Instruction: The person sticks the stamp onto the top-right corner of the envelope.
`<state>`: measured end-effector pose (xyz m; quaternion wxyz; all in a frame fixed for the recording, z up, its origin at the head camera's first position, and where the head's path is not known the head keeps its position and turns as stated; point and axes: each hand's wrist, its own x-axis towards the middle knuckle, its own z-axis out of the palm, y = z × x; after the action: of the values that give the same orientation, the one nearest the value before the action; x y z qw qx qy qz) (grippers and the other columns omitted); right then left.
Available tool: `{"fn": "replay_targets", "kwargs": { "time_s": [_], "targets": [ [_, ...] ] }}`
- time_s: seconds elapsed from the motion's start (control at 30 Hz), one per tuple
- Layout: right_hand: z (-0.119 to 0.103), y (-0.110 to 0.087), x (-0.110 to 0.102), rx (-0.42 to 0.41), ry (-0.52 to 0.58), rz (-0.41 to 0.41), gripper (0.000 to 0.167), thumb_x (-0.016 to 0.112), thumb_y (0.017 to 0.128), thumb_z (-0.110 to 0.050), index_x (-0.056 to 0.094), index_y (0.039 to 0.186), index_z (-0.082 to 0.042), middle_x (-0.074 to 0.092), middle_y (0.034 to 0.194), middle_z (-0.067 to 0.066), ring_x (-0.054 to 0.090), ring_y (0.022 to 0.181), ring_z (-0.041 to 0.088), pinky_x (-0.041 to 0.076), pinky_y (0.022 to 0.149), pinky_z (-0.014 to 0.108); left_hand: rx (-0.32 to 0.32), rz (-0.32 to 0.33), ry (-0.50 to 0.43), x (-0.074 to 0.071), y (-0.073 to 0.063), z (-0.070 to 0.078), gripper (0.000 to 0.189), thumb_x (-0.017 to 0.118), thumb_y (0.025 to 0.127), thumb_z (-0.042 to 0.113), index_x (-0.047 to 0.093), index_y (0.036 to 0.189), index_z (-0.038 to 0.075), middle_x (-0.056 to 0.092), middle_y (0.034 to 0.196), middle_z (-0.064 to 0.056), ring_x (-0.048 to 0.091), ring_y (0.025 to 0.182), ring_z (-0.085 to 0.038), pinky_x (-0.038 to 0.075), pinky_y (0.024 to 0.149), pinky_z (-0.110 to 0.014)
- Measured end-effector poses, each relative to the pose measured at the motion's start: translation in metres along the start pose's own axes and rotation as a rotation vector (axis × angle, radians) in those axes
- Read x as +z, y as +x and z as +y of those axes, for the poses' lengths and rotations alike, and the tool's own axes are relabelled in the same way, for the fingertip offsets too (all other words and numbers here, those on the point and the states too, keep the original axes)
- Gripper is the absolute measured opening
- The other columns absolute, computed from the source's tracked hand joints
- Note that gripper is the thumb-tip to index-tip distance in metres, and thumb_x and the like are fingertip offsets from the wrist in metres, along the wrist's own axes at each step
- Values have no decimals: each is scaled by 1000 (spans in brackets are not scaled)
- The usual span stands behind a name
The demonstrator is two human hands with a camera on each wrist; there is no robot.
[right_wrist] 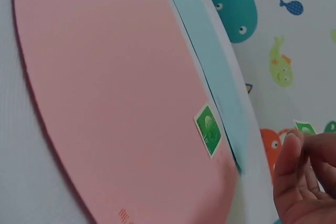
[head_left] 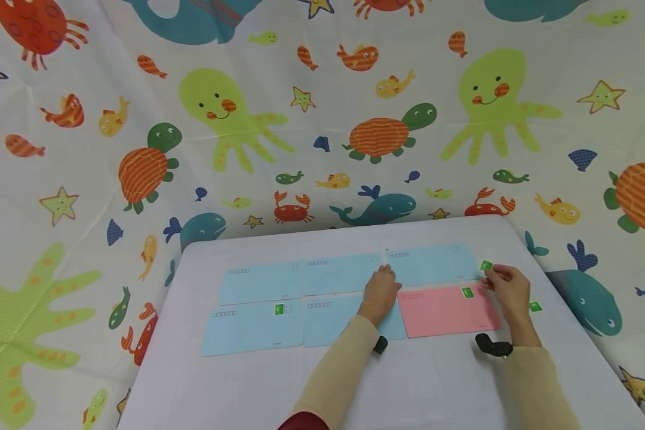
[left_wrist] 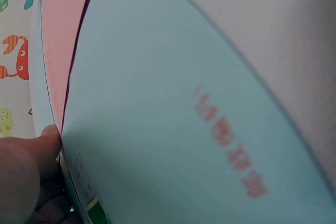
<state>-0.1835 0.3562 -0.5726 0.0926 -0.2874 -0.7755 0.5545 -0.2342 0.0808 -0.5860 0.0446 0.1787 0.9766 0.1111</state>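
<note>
My right hand (head_left: 510,292) pinches a small green stamp (head_left: 486,265) between thumb and fingertips, above the right end of the upper right blue envelope (head_left: 432,266). In the right wrist view the held stamp (right_wrist: 305,127) sticks out past the thumb. Below it lies a pink envelope (head_left: 446,313) bearing a green stamp (head_left: 467,292). My left hand (head_left: 378,295) rests on the envelopes, its fingers reaching toward the gap between the upper ones. It covers part of the lower middle blue envelope (head_left: 328,322), whose green stamp (left_wrist: 97,211) shows in the left wrist view.
A lower left blue envelope (head_left: 247,334) carries a green stamp (head_left: 279,309). Two more blue envelopes, upper left (head_left: 260,286) and upper middle (head_left: 338,278), lie behind. Another loose stamp (head_left: 535,307) sits right of my right hand on the white table (head_left: 247,394). A patterned cloth (head_left: 312,131) hangs behind.
</note>
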Motion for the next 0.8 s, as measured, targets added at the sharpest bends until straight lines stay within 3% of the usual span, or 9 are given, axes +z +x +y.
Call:
{"fn": "replay_targets", "kwargs": {
  "time_s": [0.2,0.8],
  "targets": [
    [-10,3,6,-20,-25,-4,51,57,102,-31,48,139,2,57,87,-12,63,67,-6,57,69,12,9,12,22,2,-1,1,45,58,102,35,60,139,9,53,151,-2,47,143,-14,41,116,-27],
    [-30,21,26,-51,-85,-60,45,49,105,-32,51,139,-2,59,105,3,63,73,-5,57,76,13,9,30,28,1,-2,1,45,60,100,35,61,137,9,54,150,-2,49,142,-14,42,115,-28]
  ]
}}
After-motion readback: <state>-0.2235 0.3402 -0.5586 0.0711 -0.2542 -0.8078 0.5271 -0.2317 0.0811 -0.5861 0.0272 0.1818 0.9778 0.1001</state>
